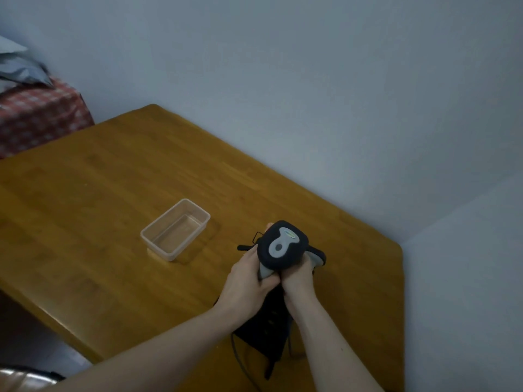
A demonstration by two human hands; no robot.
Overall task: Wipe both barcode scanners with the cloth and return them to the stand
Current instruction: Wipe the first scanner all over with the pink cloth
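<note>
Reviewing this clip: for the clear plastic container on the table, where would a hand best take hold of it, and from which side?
Judging by its pose, grip the clear plastic container by its rim, from above. It sits upright and open-topped on the wooden table, looks empty, and nothing crowds it. Pinching across the two long walls looks easiest, since that is its narrower span. Both hands are busy with the barcode scanner.
</note>
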